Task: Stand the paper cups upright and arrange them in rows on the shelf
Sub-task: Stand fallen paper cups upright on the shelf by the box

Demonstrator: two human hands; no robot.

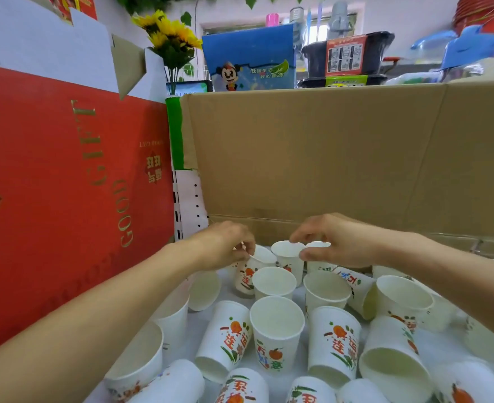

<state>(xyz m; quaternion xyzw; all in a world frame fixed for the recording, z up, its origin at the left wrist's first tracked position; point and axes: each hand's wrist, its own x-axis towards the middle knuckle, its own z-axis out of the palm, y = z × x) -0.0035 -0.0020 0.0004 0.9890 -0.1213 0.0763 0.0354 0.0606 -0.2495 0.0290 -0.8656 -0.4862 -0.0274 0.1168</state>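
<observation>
Several white paper cups printed with orange fruit and red characters cover the white shelf point(269, 382). Some stand upright, like one cup point(277, 330) in the middle; others lie tipped, like a cup point(224, 341) to its left and another cup point(334, 344) to its right. At the back left my left hand point(225, 245) pinches the rim of a tilted cup point(247, 279). My right hand point(335, 239) hovers at the back, its thumb and fingers curled around the rim of an upright cup point(317, 264), beside another upright cup point(288, 255).
A tall brown cardboard wall point(327, 158) closes the back of the shelf. A red gift box point(65, 184) stands along the left side. Sunflowers, a blue box and black containers sit behind the cardboard.
</observation>
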